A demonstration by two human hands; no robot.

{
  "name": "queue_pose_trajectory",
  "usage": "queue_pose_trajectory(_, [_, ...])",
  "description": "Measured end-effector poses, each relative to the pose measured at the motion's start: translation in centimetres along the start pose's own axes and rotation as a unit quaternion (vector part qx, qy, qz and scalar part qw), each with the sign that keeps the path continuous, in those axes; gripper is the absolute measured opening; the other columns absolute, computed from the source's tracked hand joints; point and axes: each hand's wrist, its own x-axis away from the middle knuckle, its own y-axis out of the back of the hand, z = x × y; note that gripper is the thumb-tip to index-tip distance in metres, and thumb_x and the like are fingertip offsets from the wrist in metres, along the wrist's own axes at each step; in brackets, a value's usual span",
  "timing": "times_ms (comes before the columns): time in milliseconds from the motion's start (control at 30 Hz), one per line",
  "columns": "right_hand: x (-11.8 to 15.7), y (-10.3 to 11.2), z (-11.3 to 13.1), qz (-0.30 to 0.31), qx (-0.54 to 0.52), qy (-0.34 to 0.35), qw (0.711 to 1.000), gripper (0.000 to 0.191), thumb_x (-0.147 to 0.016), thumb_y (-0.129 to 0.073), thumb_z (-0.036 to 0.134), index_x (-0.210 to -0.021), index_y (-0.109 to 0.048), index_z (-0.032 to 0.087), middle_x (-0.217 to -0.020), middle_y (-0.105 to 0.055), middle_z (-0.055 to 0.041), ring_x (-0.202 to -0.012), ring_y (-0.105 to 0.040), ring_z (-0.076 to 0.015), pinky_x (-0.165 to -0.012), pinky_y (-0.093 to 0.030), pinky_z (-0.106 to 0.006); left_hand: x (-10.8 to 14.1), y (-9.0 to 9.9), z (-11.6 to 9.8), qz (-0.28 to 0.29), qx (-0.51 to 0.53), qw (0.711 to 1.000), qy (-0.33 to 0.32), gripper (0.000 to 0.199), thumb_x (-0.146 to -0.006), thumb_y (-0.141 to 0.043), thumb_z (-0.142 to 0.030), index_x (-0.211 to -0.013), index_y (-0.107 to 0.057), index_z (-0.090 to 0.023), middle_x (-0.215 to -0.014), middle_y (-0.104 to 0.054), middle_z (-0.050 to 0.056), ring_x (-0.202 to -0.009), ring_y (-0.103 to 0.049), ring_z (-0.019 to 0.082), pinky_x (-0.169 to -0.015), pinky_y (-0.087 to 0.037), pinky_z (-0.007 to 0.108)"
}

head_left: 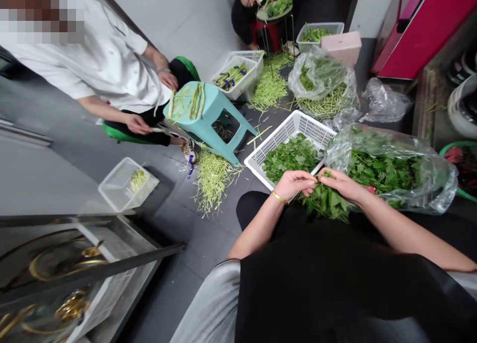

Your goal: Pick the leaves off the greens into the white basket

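**Both hands on a bunch of leafy greens above the lap**

The left hand (296, 182) has its fingertips drawn together, pinching a stem of the leafy bunch (328, 204) at its top. The right hand (341, 183) meets it from the other side, thumb and fingers closed on the same stem, so the two sets of fingertips almost touch. The bunch hangs below both hands, over the black apron (335, 283) across the person's lap. A gold bangle (279, 198) sits on the left wrist.

Just beyond the hands, on the grey floor (194, 248), stands a white basket (276, 139) with picked green leaves heaped toward its near right corner. Touching its right edge lies a clear plastic bag (428, 184) full of more leafy stems.

Farther out, left of the basket, a pile of pale green trimmings (212, 179) lies at the foot of a teal stool (208, 114) with long beans laid across its seat. A person in a white shirt (108, 60) sits behind the stool. A clear tub (126, 184) stands near the left. At the far end another person's hands work over a plate of greens (276, 8).
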Motion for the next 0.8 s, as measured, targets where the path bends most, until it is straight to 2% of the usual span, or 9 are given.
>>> queue_pose_trajectory(67, [-0.1,-1.2,-0.3,-0.015,0.013,-0.008,1.000,0.047,-0.072,-0.063,0.059,-0.097,-0.059,0.019,-0.089,-0.066,-0.0032,-0.085,-0.059,-0.0213,-0.080,-0.045,-0.034,-0.3,0.1,0.4,-0.021,-0.005,1.000,-0.019,0.044,-0.057,-0.081,-0.043,-0.082,-0.069,-0.009,-0.063,-0.065,0.003,-0.053,-0.061,0.011,-0.052,-0.051,0.024])
queue_pose_trajectory(133, [-0.5,-1.5,-0.4,0.011,0.045,-0.012,0.999,0.048,-0.069,-0.066,0.056,-0.099,-0.061,0.018,-0.091,-0.066,-0.0034,-0.086,-0.059,-0.0222,-0.081,-0.043,-0.035,-0.4,0.3,0.8,-0.038,-0.018,0.999,-0.026,0.040,-0.059,-0.080,-0.040,-0.083,-0.069,-0.009,-0.063,-0.065,0.003,-0.053,-0.060,0.010,-0.054,-0.052,0.025])
queue_pose_trajectory(367, [-1.5,-1.0,-0.6,0.074,0.103,0.000,0.992,0.037,-0.078,-0.053,0.053,-0.075,-0.063,0.017,-0.065,-0.058,0.0005,-0.063,-0.052,-0.0159,-0.065,-0.039,-0.028,-0.7,0.4,1.9,-0.054,-0.069,0.995,-0.041,0.014,-0.065,-0.062,-0.017,-0.076,-0.068,-0.011,-0.050,-0.054,-0.004,-0.043,-0.047,0.005,-0.045,-0.037,0.017])
queue_pose_trajectory(433, [-2.1,-1.1,-1.0,0.016,0.173,0.017,0.985,0.031,-0.078,-0.053,0.047,-0.070,-0.062,0.018,-0.064,-0.058,-0.0008,-0.062,-0.051,-0.0162,-0.062,-0.037,-0.028,-0.7,0.6,2.2,-0.047,-0.049,0.997,-0.030,0.022,-0.064,-0.056,-0.015,-0.082,-0.069,-0.012,-0.050,-0.052,-0.005,-0.042,-0.045,0.004,-0.043,-0.033,0.017])
queue_pose_trajectory(500, [-2.8,-0.7,-1.6,-0.085,0.234,0.023,0.968,0.027,-0.076,-0.054,0.042,-0.068,-0.062,0.018,-0.067,-0.061,-0.0035,-0.065,-0.053,-0.0178,-0.064,-0.038,-0.029,-0.7,0.9,2.5,-0.052,-0.026,0.998,-0.010,0.034,-0.062,-0.053,-0.014,-0.091,-0.069,-0.013,-0.052,-0.052,-0.006,-0.042,-0.044,0.005,-0.043,-0.032,0.017])
queue_pose_trajectory(567, [-3.7,-0.1,-2.2,-0.131,0.221,-0.006,0.966,0.027,-0.075,-0.056,0.043,-0.069,-0.065,0.018,-0.070,-0.064,-0.0047,-0.068,-0.055,-0.0189,-0.067,-0.040,-0.030,-0.7,1.4,2.6,-0.068,-0.006,0.998,0.002,0.045,-0.060,-0.052,-0.014,-0.101,-0.069,-0.014,-0.053,-0.052,-0.006,-0.042,-0.043,0.005,-0.042,-0.031,0.017])
queue_pose_trajectory(667, [-4.4,0.1,-2.7,-0.003,0.088,-0.055,0.995,0.038,-0.073,-0.059,0.051,-0.082,-0.070,0.016,-0.078,-0.069,-0.0043,-0.075,-0.060,-0.0198,-0.073,-0.043,-0.032,-0.7,2.3,2.6,-0.084,0.007,0.996,0.002,0.057,-0.059,-0.052,-0.015,-0.115,-0.064,-0.015,-0.056,-0.053,-0.006,-0.043,-0.044,0.004,-0.043,-0.031,0.017])
queue_pose_trajectory(733, [-4.5,-0.7,-2.6,0.102,0.019,-0.054,0.993,0.044,-0.071,-0.064,0.053,-0.093,-0.071,0.015,-0.090,-0.071,-0.0047,-0.082,-0.061,-0.0205,-0.080,-0.044,-0.034,-0.8,2.8,2.7,-0.091,-0.002,0.996,-0.003,0.061,-0.059,-0.053,-0.016,-0.119,-0.063,-0.016,-0.058,-0.055,-0.006,-0.045,-0.045,0.005,-0.044,-0.032,0.017])
queue_pose_trajectory(800, [-4.3,-1.9,-2.5,0.144,-0.003,-0.062,0.988,0.044,-0.068,-0.068,0.052,-0.092,-0.072,0.015,-0.089,-0.071,-0.0041,-0.081,-0.062,-0.0203,-0.082,-0.044,-0.035,-0.9,3.1,3.0,-0.094,-0.021,0.995,-0.011,0.061,-0.060,-0.054,-0.016,-0.121,-0.062,-0.016,-0.058,-0.056,-0.005,-0.046,-0.046,0.005,-0.046,-0.034,0.018])
